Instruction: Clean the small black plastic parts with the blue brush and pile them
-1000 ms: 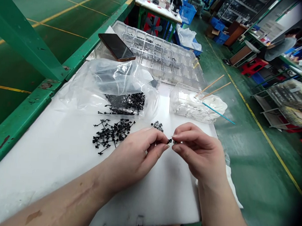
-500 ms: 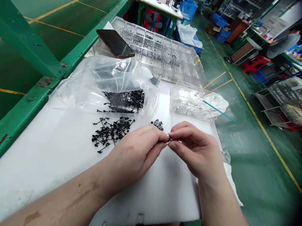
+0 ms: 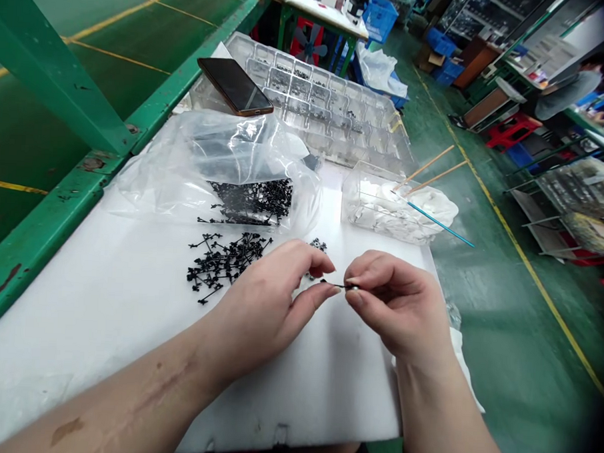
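My right hand (image 3: 399, 304) pinches a small black plastic part (image 3: 337, 285) between thumb and forefinger, and a thin stem runs left from a small metal bit (image 3: 352, 287) at the fingertips. My left hand (image 3: 263, 298) is just left of the stem, with its thumb and forefinger apart and holding nothing. Behind those fingers lies a small heap of tiny rings (image 3: 318, 245), partly hidden. A loose pile of black branched plastic runners (image 3: 225, 263) lies to the left of my left hand. More of them sit in a clear plastic bag (image 3: 209, 176).
A white foam board (image 3: 103, 298) forms the work surface, edged by a green metal frame (image 3: 58, 196). Beyond it are a clear compartment tray (image 3: 312, 107), a phone (image 3: 235, 87), and a clear box of white cloth (image 3: 397, 207) holding sticks. A person (image 3: 568, 91) sits far right.
My left fingers have parted and moved back from the part, which they pinched with my right hand earlier. The thin black stem now shows between my hands, and my left hand covers more of the rings.
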